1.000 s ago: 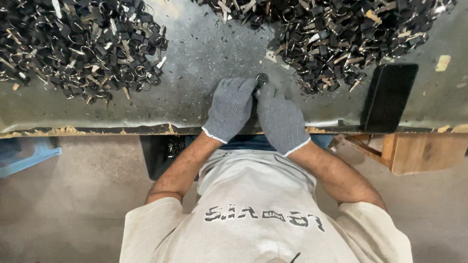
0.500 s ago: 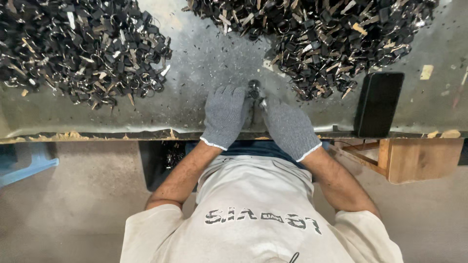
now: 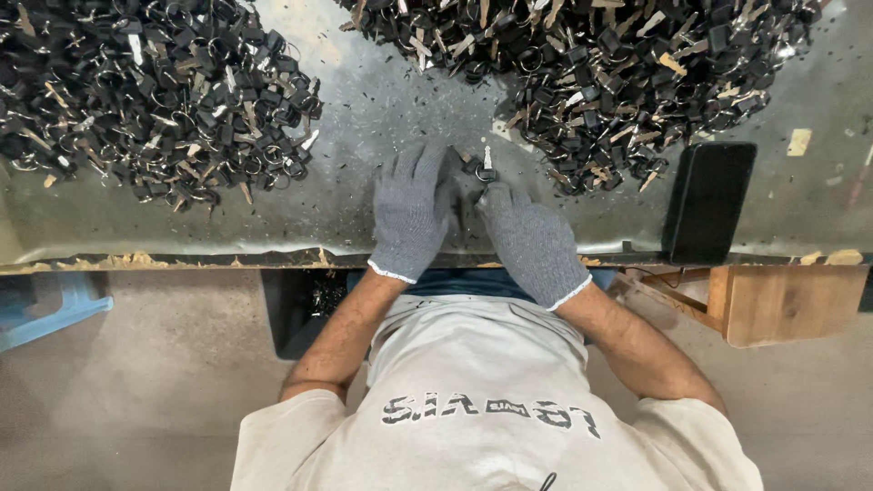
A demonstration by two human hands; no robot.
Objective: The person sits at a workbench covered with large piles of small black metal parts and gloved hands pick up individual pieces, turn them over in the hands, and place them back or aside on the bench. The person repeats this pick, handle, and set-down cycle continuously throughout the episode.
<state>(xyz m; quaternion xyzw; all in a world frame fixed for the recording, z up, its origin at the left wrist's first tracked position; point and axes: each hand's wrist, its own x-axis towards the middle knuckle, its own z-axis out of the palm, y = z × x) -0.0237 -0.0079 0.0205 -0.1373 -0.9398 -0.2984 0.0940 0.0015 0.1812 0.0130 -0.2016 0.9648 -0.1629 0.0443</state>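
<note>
On your far left, a big heap of key rings (image 3: 150, 100) with black tags and metal loops is lying loose on the grey table (image 3: 364, 118). Under the table edge just left of you, a dark bin (image 3: 305, 309) is sitting on the floor, and a few small metal pieces are showing inside it; a blue stool (image 3: 50, 305) is standing further left.

In the middle, your left hand (image 3: 409, 211), in a grey knit glove, is lying palm down with the fingers stretched forward and slightly spread, the fingertips reaching towards a single key ring (image 3: 485, 168) near the table's front edge. Your right hand (image 3: 530, 238), gloved the same way, is angling in from the right, its fingers curling around that key ring and pinching it. Both hands are touching side by side, so I cannot tell whether the left one is gripping the piece or only steadying it.

To the right, a second heap of key rings (image 3: 618, 73) is spreading across the table. Beyond it, a black phone (image 3: 709, 200) is lying flat, and a wooden box (image 3: 787, 305) is standing below the table.
</note>
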